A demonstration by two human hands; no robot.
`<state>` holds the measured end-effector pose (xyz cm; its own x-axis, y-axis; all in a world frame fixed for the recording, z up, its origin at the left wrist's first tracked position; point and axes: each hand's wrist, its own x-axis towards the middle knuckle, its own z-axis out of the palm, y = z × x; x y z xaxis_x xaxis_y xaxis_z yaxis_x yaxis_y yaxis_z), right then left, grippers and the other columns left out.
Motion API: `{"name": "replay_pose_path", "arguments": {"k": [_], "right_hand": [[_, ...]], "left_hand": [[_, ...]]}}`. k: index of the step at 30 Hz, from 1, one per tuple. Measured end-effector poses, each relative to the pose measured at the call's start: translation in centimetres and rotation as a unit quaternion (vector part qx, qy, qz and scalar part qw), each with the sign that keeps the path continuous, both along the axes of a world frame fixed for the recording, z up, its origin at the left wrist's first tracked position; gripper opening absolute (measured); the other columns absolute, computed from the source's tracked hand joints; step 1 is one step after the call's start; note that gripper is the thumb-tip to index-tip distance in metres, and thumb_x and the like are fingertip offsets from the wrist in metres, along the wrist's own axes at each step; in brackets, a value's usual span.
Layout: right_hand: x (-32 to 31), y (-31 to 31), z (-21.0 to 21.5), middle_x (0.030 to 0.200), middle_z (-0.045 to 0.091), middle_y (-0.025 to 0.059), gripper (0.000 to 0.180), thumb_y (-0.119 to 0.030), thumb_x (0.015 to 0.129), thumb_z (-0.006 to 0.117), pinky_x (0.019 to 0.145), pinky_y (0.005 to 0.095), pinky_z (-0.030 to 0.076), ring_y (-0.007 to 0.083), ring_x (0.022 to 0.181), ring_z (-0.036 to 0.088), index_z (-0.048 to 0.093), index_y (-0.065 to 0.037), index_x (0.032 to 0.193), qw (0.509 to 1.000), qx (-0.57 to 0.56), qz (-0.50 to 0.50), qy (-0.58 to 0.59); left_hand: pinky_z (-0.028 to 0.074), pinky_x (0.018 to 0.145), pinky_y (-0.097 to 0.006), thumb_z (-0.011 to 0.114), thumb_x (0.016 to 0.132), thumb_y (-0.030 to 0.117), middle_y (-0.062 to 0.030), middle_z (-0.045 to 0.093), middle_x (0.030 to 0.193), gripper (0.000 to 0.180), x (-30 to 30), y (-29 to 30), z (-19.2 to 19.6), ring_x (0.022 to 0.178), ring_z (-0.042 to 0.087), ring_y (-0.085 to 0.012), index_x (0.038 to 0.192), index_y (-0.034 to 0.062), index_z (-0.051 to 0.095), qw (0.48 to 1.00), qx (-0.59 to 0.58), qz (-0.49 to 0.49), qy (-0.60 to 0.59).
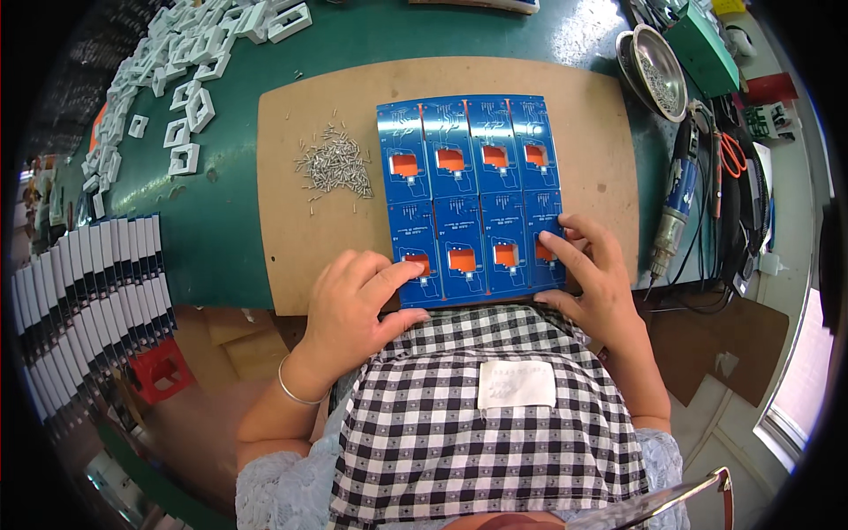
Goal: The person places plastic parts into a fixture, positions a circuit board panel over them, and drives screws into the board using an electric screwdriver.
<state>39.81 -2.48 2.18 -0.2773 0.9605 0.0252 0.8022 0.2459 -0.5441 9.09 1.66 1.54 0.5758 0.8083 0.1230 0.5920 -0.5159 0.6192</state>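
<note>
Both hands rest on the near edge of a blue circuit board panel (473,199) that lies flat on a brown board (291,247) set on the green table (221,221). The left hand (358,305) is spread loosely, palm down, its fingers lying across the panel's near left corner beside one of the orange rectangular cut-outs (415,262); it grips nothing. The right hand (592,274) is likewise open and relaxed, its fingertips pressing the panel's near right corner, thumb along the near edge, with nothing clasped in it. The panel is made of eight like sections in two rows, each with an orange window. Beyond the left hand and a little to its outer side lies a loose heap of small metal pins (334,166) on the brown board. Farther out past that hand sits a pile of white plastic frames (185,88), and well to its left a fanned row of black-and-white parts (88,291). To the outer side of the right hand lies an electric screwdriver (676,199) with a blue body, and beyond it a metal bowl (658,71).
</note>
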Motion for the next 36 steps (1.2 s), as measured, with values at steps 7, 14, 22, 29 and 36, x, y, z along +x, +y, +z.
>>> {"name": "replay_pose_path", "arguments": {"k": [7,14,22,29,36], "right_hand": [[0.2,0.1,-0.1,0.132,0.048,0.0096,0.059,-0.017,0.059,0.084,0.092,0.0422,0.043,0.0323,0.110,0.051,0.065,-0.014,0.115,0.999,0.027,0.023,-0.010],[0.2,-0.4,-0.8,0.132,0.049,0.0104,0.053,-0.017,0.059,0.085,0.090,0.0429,0.042,0.0324,0.110,0.051,0.065,-0.011,0.108,0.999,0.034,-0.005,0.002],[0.3,-0.7,-0.7,0.132,0.049,0.0105,0.051,-0.018,0.060,0.084,0.089,0.0419,0.041,0.0317,0.109,0.052,0.065,-0.011,0.107,0.999,0.040,-0.005,-0.002],[0.6,-0.8,-0.9,0.132,0.049,0.0103,0.050,-0.017,0.060,0.084,0.090,0.0425,0.041,0.0316,0.110,0.051,0.065,-0.011,0.107,1.000,0.025,-0.008,0.009],[0.5,-0.4,-0.9,0.132,0.048,0.0107,0.051,-0.017,0.060,0.084,0.092,0.0431,0.042,0.0324,0.110,0.051,0.064,-0.010,0.106,1.000,0.025,-0.002,0.008]], "left_hand": [[0.045,0.067,-0.034,0.082,0.064,0.028,-0.0007,0.055,0.086,0.051,-0.3,0.5,0.5,0.077,0.052,-0.0213,0.111,0.0159,0.066,0.999,-0.022,-0.027,0.014],[0.046,0.066,-0.035,0.082,0.062,0.032,-0.0037,0.057,0.087,0.052,-0.1,0.5,0.1,0.077,0.054,-0.0243,0.109,0.0141,0.067,1.000,-0.017,-0.013,0.010],[0.045,0.065,-0.034,0.081,0.064,0.030,-0.0034,0.057,0.087,0.050,0.1,0.1,0.0,0.076,0.054,-0.0234,0.109,0.0145,0.067,1.000,-0.003,-0.006,0.011],[0.045,0.064,-0.034,0.081,0.064,0.028,-0.0034,0.057,0.087,0.048,0.2,0.2,0.0,0.076,0.054,-0.0232,0.108,0.0145,0.068,1.000,0.005,-0.012,0.013],[0.045,0.065,-0.035,0.082,0.063,0.028,-0.0038,0.057,0.089,0.051,0.0,0.4,-0.1,0.077,0.054,-0.0233,0.110,0.0144,0.067,1.000,0.007,-0.015,0.011]]}}
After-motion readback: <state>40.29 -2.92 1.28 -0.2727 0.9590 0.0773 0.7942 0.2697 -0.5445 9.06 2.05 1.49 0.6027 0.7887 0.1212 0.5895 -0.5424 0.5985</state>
